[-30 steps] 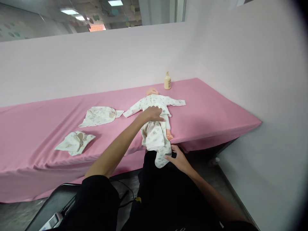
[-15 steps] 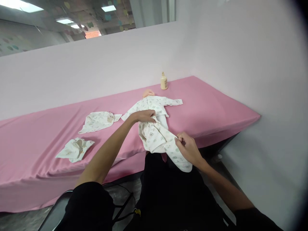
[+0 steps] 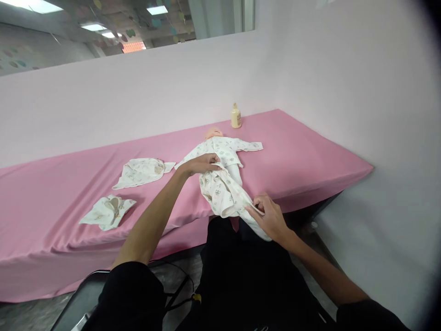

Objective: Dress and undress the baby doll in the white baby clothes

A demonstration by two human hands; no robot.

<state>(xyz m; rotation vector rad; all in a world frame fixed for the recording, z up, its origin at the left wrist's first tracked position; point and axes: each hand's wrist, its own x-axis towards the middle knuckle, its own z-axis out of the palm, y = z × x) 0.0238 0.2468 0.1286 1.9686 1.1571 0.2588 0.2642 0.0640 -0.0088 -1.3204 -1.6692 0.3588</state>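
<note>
Some pants [image 3: 220, 195] overhang the counter [image 3: 299, 156] at its front edge. Left hand [image 3: 200, 164] grips their far end — right hand [image 3: 270, 218], a leg.

Left arm [image 3: 153, 218] stretched forward, left grip [image 3: 202, 164] pinching, palm down! Right arm [image 3: 320, 264] angled inward, right grip [image 3: 270, 216] nearer the body, tightly curled.

This looks like a baby-care classroom: a doll [image 3: 214, 133] in baby clothes [image 3: 223, 146] on a cloth-covered table [image 3: 303, 156], panel lights [image 3: 157, 10] showing in the glass [image 3: 74, 43].
</note>
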